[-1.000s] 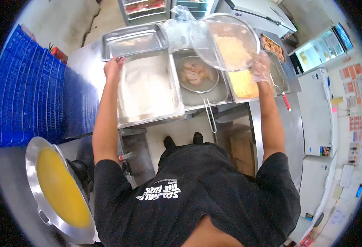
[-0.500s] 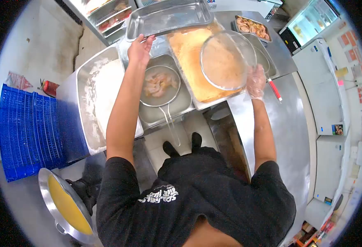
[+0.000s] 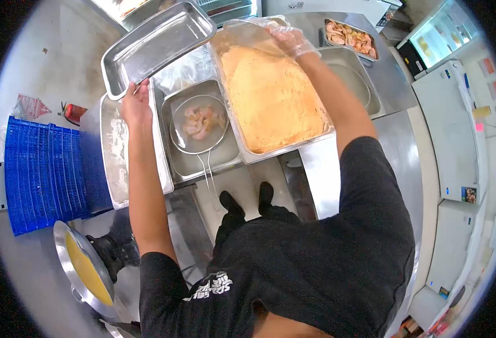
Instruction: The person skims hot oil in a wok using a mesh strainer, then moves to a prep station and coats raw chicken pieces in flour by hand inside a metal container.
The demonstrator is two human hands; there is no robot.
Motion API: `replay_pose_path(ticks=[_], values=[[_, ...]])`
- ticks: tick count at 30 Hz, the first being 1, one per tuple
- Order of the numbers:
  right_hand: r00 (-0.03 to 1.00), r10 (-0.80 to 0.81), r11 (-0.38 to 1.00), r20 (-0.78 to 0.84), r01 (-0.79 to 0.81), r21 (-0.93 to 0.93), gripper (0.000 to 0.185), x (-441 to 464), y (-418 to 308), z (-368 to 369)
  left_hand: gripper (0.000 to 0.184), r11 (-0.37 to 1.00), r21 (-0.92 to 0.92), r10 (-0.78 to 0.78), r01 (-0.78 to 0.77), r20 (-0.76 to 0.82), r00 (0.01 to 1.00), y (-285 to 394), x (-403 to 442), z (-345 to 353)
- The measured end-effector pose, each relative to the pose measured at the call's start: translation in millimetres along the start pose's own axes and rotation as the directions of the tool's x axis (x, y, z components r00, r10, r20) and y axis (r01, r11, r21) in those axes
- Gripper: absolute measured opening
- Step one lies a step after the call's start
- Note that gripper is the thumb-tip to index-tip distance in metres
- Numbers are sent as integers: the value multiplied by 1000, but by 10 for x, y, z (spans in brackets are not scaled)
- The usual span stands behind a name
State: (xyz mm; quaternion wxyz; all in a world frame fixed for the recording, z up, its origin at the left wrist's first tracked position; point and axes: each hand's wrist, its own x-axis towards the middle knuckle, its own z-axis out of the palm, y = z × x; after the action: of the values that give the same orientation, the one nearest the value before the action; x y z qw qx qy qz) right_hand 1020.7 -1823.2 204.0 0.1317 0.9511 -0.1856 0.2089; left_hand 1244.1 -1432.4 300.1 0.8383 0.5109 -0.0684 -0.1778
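My left hand [image 3: 138, 105] grips the near edge of an empty metal tray [image 3: 158, 46], raised and tilted above the white flour bin. My right hand [image 3: 292, 43], in a clear plastic glove, is closed at the far end of a deep pan of orange breading powder [image 3: 276, 101]. It holds the round mesh sieve [image 3: 248, 32], which looks blurred and see-through there. Between the two, a long-handled strainer [image 3: 198, 143] rests over a steel pan of cloudy liquid, with pieces of raw meat [image 3: 198, 122] in it.
A bin with white flour [image 3: 115, 163] stands left, beside stacked blue crates [image 3: 45, 174]. A bowl of yellow liquid [image 3: 87, 273] is lower left. A tray of raw meat pieces [image 3: 352, 38] sits at the back right, near another steel pan [image 3: 374, 93] containing a round rim.
My left hand has swung the metal tray left and nearer. My right hand has moved with the sieve from the right side of the orange powder to its far end.
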Motion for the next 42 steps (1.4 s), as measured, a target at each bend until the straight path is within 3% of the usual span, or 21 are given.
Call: replay_pose_path(ticks=[3, 6, 7, 10, 11, 14, 17, 20, 21, 24, 27, 30, 33, 36, 40, 42], values=[[999, 40, 999, 29, -39, -19, 49, 220, 88, 47, 25, 1000, 16, 13, -13, 1, 1000, 91, -21, -146], [998, -69, 993, -3, 69, 96, 44, 175, 24, 60, 26, 999, 14, 39, -39, -40, 998, 194, -176, -99], [919, -199, 948, -342, 269, 171, 27, 116, -17, 81, 26, 999, 9, 37, -36, -47, 998, 182, -157, -114], [968, -225, 973, -113, 230, 32, 33, -127, -196, -250, 25, 999, 23, 33, -33, -26, 999, 169, -79, -143], [984, -178, 980, 21, 175, 93, 31, -196, -222, -414, 25, 999, 30, 31, -31, -12, 999, 164, -70, -147], [960, -281, 917, 17, 263, 299, 31, -604, -88, -539, 25, 998, 43, 42, -41, -23, 999, 158, -76, -119], [943, -330, 876, 47, 287, 387, 37, -1038, -171, -973, 24, 999, 34, 7, -7, 1, 1000, 95, -22, -88], [861, -493, 869, 126, 479, 127, 46, -1315, -91, -1138, 24, 999, 21, -39, 39, 12, 999, -21, 11, 72], [857, -512, 853, 61, 498, 159, 51, -1353, -83, -1192, 24, 998, 5, -59, 59, 27, 998, -106, 64, 114], [889, -444, 896, 109, 441, 47, 49, -1511, 9, -1171, 23, 993, 0, -119, 120, 101, 988, -460, 369, 247], [865, -493, 867, -93, 498, 36, 50, -1360, -73, -1539, 22, 991, -18, -128, 133, 171, 977, -828, 398, 615], [861, -489, 861, -141, 502, 77, 51, -1289, -15, -1645, 22, 966, -39, -243, 256, 204, 948, -1235, 456, 865], [870, -489, 867, 62, 493, -69, 50, -1453, 193, -1329, 22, 940, -33, -320, 339, 256, 912, -1602, 491, 1063], [889, -448, 885, 89, 456, -96, 47, -1521, 77, -1404, 18, 905, -66, -396, 421, 236, 887, -1942, 613, 1143], [874, -485, 855, -1, 474, -212, 44, -1580, 56, -1504, 14, 897, -83, -407, 434, 231, 884, -2130, 577, 1268], [915, -401, 910, 46, 404, -95, 44, -1531, 69, -1517, 14, 895, -77, -411, 440, 243, 879, -2225, 544, 1260]])
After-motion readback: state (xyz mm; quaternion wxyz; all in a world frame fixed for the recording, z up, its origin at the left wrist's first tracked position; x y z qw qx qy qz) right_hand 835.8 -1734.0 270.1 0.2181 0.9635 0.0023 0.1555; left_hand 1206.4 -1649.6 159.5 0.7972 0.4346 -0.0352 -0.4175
